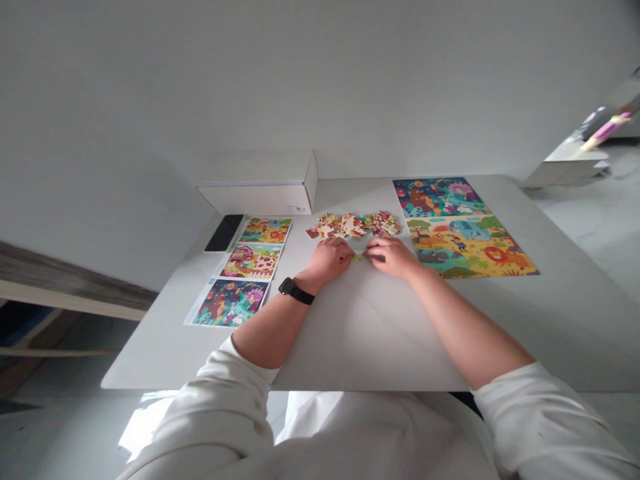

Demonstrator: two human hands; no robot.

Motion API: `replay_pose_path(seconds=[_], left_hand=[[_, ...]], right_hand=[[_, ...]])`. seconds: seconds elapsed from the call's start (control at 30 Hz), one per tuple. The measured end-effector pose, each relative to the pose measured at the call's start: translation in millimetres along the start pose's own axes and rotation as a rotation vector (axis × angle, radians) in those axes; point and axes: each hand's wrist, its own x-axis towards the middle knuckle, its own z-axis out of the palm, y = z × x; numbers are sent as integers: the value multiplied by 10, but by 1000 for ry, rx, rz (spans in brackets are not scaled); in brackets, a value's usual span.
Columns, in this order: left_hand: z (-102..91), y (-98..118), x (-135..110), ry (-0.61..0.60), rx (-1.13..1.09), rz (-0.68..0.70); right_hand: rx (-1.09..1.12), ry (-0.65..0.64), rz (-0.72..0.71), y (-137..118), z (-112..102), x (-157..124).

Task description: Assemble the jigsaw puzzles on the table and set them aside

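My left hand [330, 259], with a black watch [295, 291] on its wrist, rests low over the table with its fingers curled together. Between the two hands shows a small yellow-green puzzle piece [357, 257], pinched at its left side by the left fingertips. My right hand [393, 257] closes its fingertips on the right side, at a puzzle piece that they mostly cover. Whether the pieces are joined cannot be made out. Just beyond both hands lies a loose heap of puzzle pieces [353, 224] in pink, red, yellow and green.
To the right lie two assembled puzzles, a dark forest scene [443, 197] and a yellow savanna scene [470, 245]. At left are a sheet with three pictures [250, 261] and a black phone [225, 233]. A white box [260, 197] stands against the wall on the table [370, 333].
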Motion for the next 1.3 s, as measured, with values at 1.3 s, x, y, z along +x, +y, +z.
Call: replay_pose_path(seconds=[1.3], left_hand=[[12, 10, -12, -28, 83, -6]], right_hand=[[-256, 201, 528, 148, -38, -68]])
